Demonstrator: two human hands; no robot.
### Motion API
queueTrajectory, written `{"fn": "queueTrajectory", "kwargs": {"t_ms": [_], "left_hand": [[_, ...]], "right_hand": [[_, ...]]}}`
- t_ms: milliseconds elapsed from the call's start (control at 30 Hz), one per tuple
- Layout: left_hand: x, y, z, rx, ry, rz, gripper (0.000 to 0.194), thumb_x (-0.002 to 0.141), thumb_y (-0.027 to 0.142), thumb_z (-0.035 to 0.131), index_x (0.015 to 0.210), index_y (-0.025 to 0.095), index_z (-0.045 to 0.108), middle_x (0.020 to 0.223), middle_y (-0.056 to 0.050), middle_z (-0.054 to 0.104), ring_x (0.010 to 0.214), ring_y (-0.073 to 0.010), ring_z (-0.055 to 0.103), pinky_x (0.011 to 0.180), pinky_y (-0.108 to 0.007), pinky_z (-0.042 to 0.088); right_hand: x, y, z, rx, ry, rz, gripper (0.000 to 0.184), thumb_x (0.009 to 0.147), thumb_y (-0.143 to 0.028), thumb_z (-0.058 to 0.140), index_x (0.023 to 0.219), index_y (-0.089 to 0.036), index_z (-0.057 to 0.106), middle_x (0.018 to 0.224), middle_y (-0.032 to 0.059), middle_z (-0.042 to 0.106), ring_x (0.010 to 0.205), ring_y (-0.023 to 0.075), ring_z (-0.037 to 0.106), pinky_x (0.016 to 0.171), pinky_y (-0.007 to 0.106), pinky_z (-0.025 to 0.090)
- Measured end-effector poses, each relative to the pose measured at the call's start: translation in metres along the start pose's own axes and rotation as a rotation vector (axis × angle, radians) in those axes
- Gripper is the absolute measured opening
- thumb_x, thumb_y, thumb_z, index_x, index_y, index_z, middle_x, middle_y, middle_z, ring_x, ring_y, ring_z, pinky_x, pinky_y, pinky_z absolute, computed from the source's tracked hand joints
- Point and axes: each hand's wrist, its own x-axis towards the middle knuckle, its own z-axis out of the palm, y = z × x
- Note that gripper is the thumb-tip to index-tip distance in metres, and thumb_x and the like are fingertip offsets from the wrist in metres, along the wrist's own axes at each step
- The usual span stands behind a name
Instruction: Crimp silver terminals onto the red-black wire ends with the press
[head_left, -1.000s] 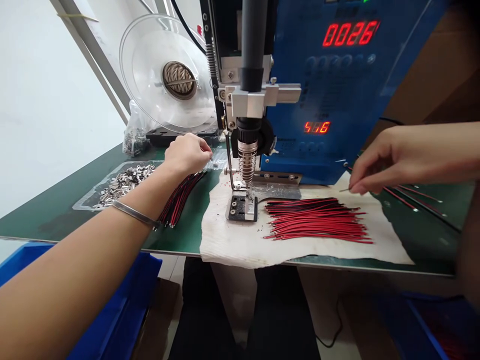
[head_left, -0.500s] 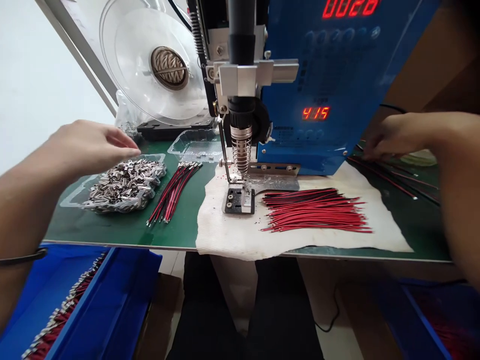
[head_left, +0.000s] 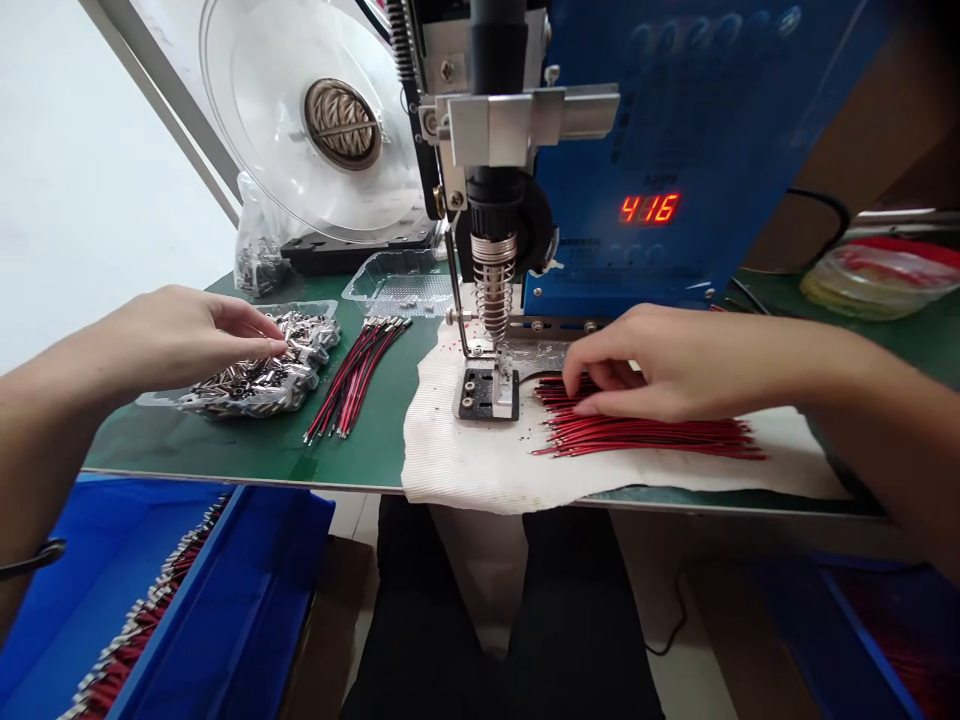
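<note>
My left hand point(head_left: 191, 335) is over a clear plastic tray point(head_left: 161, 399) heaped with small shiny metal parts point(head_left: 255, 385). Its thumb and fingertips come together at the heap; whatever is between them is too small to make out. On the white cloth, my right hand point(head_left: 645, 365) reaches over a spread of red and black wires point(head_left: 652, 437). Its fingers are bent down at the left ends of the wires, thumb apart from the forefinger. Between my hands stands a soldering machine's spring-wrapped tip point(head_left: 493, 290), above a small black metal fixture point(head_left: 480, 393).
A bundle of wires with metal ends point(head_left: 356, 380) lies right of the tray. Behind are another clear tray point(head_left: 397, 285) and a bag of metal parts point(head_left: 259, 250). The blue control box point(head_left: 600, 250) reads 416. Blue bins point(head_left: 247, 590) stand below the table edge.
My right hand has come in from the far right to the wires on the cloth. My left hand has lowered to the metal parts. The lower display went from 415 to 416.
</note>
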Motion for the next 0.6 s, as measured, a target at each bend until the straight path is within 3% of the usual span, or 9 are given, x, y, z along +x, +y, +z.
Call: {"fn": "queueTrajectory", "kwargs": {"t_ms": [100, 333, 433, 600], "left_hand": [[-0.001, -0.005, 0.004, -0.021, 0.039, 0.013, 0.072, 0.062, 0.105, 0.064, 0.067, 0.034, 0.073, 0.066, -0.003, 0.072, 0.084, -0.0334, 0.06, 0.105, -0.059, 0.051], [-0.014, -0.004, 0.001, -0.016, 0.098, -0.1, 0.066, 0.064, 0.099, 0.068, 0.066, 0.034, 0.065, 0.052, -0.001, 0.06, 0.075, -0.0298, 0.053, 0.09, -0.05, 0.049], [-0.018, -0.008, -0.001, -0.014, 0.165, -0.11, 0.052, 0.076, 0.086, 0.066, 0.07, 0.034, 0.065, 0.047, 0.001, 0.051, 0.076, -0.0288, 0.054, 0.085, -0.046, 0.045], [-0.041, 0.012, 0.001, -0.168, 0.336, -0.031, 0.026, 0.087, 0.053, 0.076, 0.09, 0.027, 0.078, 0.073, 0.0, 0.066, 0.073, -0.0196, 0.05, 0.08, -0.04, 0.044]], "right_hand": [[0.01, 0.009, 0.009, -0.09, 0.182, -0.045, 0.03, 0.101, -0.051, 0.067, 0.098, -0.024, 0.08, 0.073, -0.0006, 0.071, 0.056, 0.0124, 0.059, 0.055, 0.029, 0.04], [0.013, 0.02, 0.015, -0.094, 0.213, -0.17, 0.029, 0.103, -0.045, 0.067, 0.098, -0.022, 0.084, 0.097, 0.006, 0.08, 0.081, 0.017, 0.07, 0.073, 0.03, 0.049], [0.015, 0.021, 0.017, -0.079, 0.208, -0.166, 0.031, 0.103, -0.048, 0.067, 0.099, -0.023, 0.085, 0.098, 0.0061, 0.08, 0.081, 0.0174, 0.071, 0.071, 0.03, 0.05], [0.016, 0.021, 0.018, -0.003, 0.208, -0.111, 0.031, 0.101, -0.048, 0.07, 0.091, -0.023, 0.082, 0.093, 0.0059, 0.078, 0.077, 0.0181, 0.069, 0.069, 0.033, 0.052]]}}
